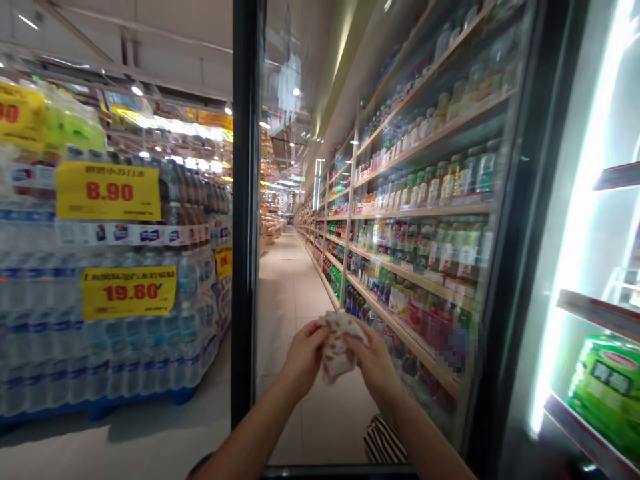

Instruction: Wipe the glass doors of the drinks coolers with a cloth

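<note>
A crumpled pale cloth with brownish spots [339,357] is bunched up between my two hands, in the lower middle of the head view. My left hand [306,350] grips its left side, thumb on top. On its right side the fingers of my right hand [373,353] are closed over the fabric. Both hands are held up in front of the glass door [295,287], whose black frame [245,220] stands upright to their left. Whether the cloth touches the glass I cannot tell.
On the left, shrink-wrapped water bottles [135,340] are stacked on a blue pallet [185,395] with yellow price signs [129,293]. Through or in the glass appear long drink shelves [425,213]. At right is a lit cooler with a green package [607,387]. Black-and-white striped fabric [384,440] shows below.
</note>
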`<state>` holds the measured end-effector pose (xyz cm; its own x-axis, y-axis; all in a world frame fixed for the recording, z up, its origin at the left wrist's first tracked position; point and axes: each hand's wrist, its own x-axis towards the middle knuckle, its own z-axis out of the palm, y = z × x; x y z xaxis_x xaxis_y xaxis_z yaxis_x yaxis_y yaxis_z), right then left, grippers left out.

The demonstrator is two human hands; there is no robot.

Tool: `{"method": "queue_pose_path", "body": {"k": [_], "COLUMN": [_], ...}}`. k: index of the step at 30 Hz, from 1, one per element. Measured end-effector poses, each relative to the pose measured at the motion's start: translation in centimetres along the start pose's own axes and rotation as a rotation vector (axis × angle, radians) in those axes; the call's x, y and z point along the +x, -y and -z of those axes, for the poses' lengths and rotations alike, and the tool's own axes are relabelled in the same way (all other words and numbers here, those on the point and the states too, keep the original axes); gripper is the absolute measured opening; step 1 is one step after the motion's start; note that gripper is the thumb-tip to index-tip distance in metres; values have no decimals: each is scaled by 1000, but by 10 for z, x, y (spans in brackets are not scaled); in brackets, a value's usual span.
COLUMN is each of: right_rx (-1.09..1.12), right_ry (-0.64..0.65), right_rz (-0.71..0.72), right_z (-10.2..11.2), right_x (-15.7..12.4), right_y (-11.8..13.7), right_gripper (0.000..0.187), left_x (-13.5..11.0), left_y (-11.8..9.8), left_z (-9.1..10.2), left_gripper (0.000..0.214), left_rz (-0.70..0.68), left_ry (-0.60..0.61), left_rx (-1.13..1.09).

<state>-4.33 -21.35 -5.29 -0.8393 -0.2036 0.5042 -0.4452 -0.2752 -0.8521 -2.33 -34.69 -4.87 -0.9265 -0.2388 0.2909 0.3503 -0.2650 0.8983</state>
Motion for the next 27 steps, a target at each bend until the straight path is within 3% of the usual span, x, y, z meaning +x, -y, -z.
{"method": "queue_pose_path", "body": {"k": [2,4,5,7,8,11,13,15,19,20,21,22,25,26,27], "right_rx": [-230,-535,-699,-1016,-1155,-1388,-1434,-1454,-1413,-1397,-1394,-1402,-1424,-1425,-1426], "right_ry": [-285,-572,-628,-523,-358,217,424,397,-211,-290,-276,-179,236,275,224], "right_rz": [231,549,679,823,856,982,1054,1066,868,839,850,891,1023,1028,1009], "right_z": [8,13,12,2,-5,-26,-29,-22,-7,-6,-7,-8,-12,-11,-10], "right_x": [18,43,54,68,68,52,42,45,70,72,70,66,54,55,60], "right_y": [19,32,33,18,3,-55,-81,-83,-59,-59,-62,-67,-81,-79,-73], "right_gripper": [45,47,48,49,50,53,50,47,49,49,50,49,47,46,46], "left_x": [0,6,11,23,31,50,58,62,67,68,70,71,78,80,82], "left_y": [-7,-18,-23,-30,-30,-22,-14,-9,-5,-5,-5,-4,-2,-2,-1], "left_z": [18,38,48,64,70,85,94,103,112,113,113,113,114,115,115], "left_gripper": [32,25,24,32,37,48,52,55,59,60,60,61,61,61,61], "left_rz": [-223,-626,-817,-1082,-1149,-1199,-1204,-1221,-1254,-1255,-1254,-1249,-1219,-1213,-1209], "left_ry": [-124,-308,-364,-383,-366,-314,-288,-253,-244,-249,-249,-243,-214,-208,-206], "left_rx": [176,496,668,965,1078,1290,1364,1416,1457,1463,1468,1474,1484,1485,1485]}}
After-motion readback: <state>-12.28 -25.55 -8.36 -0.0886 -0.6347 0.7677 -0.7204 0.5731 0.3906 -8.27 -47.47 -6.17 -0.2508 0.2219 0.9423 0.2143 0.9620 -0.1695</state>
